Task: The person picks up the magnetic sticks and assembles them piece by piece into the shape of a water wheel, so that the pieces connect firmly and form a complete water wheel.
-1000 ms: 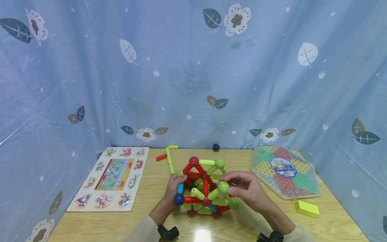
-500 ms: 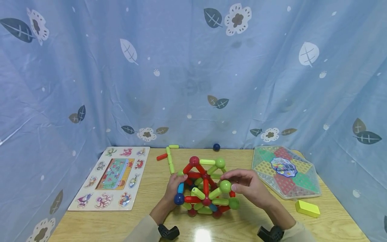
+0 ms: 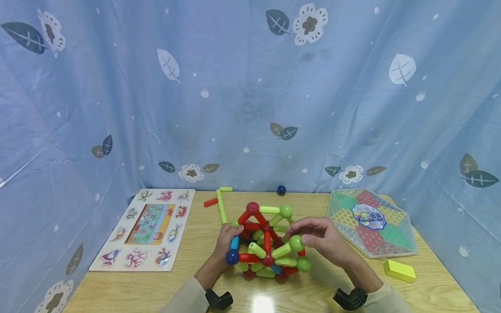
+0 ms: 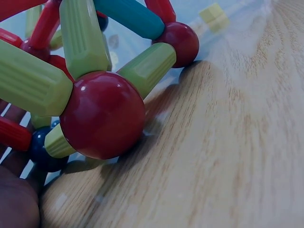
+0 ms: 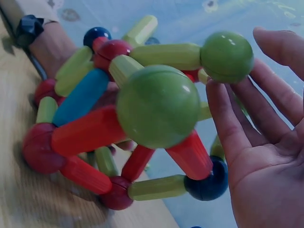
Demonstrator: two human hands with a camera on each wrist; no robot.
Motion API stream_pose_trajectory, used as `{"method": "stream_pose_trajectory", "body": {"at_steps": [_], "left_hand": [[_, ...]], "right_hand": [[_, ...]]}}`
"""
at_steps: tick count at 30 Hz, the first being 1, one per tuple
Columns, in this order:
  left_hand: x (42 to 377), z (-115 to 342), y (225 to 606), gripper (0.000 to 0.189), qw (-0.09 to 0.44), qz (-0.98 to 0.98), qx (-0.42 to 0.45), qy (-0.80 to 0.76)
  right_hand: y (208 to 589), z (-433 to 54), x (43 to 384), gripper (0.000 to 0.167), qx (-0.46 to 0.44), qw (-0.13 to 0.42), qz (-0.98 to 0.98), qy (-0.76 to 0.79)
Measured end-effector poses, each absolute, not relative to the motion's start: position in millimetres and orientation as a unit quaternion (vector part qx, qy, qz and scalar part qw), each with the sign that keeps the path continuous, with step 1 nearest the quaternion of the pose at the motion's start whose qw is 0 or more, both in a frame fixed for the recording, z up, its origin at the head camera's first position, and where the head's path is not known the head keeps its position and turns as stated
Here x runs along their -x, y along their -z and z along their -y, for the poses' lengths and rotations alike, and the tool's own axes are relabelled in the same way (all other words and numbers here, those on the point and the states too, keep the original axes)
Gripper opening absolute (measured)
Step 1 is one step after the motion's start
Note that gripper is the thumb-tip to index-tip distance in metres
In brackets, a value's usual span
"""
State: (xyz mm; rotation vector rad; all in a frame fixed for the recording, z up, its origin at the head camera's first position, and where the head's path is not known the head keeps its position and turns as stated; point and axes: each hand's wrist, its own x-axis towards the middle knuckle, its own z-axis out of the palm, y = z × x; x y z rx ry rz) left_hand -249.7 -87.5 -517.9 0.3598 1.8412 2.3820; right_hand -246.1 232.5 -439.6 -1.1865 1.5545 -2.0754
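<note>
A ball-and-stick toy structure [image 3: 267,244] of red, green and blue pieces stands on the wooden table. At its left side my left hand [image 3: 225,240] grips it, the thumb over the corner by a blue stick [image 3: 234,242]. My right hand [image 3: 325,239] is at the structure's right, fingers extended behind a green ball [image 3: 296,242] on a light green stick [image 3: 281,251]. In the right wrist view, a fingertip meets the underside of that green ball [image 5: 227,57], while the thumb is apart from it. A large red ball [image 4: 103,115] fills the middle of the left wrist view.
Joined green sticks [image 3: 221,205] and a red stick [image 3: 210,202] lie behind, with a dark blue ball [image 3: 281,190] at the back edge. A sea-animal puzzle board [image 3: 98,264] lies left. On the right are a hexagonal peg-board box [image 3: 332,204] and a yellow block [image 3: 399,271].
The green ball on its stick has swung slightly right. My right thumb has shifted from the ball's right side up and away from it. The left hand keeps its grip.
</note>
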Motion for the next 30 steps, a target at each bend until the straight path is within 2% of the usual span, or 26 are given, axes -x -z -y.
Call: {"method": "stream_pose_trajectory", "body": {"at_steps": [5, 8, 13, 19, 26, 30], "left_hand": [[250.2, 88.4, 517.0, 0.036, 0.057, -0.606, -0.128, -0.783], [250.5, 88.5, 517.0, 0.032, 0.056, -0.606, -0.125, -0.783], [250.4, 87.3, 517.1, 0.028, 0.055, -0.600, -0.125, -0.788], [249.4, 86.4, 517.0, 0.026, 0.055, -0.606, -0.121, -0.784], [247.6, 87.4, 518.9, 0.025, 0.069, -0.611, -0.118, -0.780], [249.4, 87.6, 519.7, 0.026, 0.069, -0.609, -0.129, -0.780]], "right_hand": [[440.7, -239.4, 255.7, 0.031, 0.413, 0.125, -0.536, 0.726], [442.8, -245.7, 269.8, 0.034, 0.396, 0.110, -0.529, 0.742], [453.3, -255.1, 307.4, 0.039, 0.344, 0.093, -0.502, 0.788], [473.7, -254.1, 357.8, 0.029, 0.239, 0.056, -0.566, 0.787], [493.4, -246.5, 397.9, 0.048, 0.136, 0.040, -0.698, 0.702], [501.6, -241.7, 415.4, 0.049, 0.106, 0.011, -0.752, 0.650]]}}
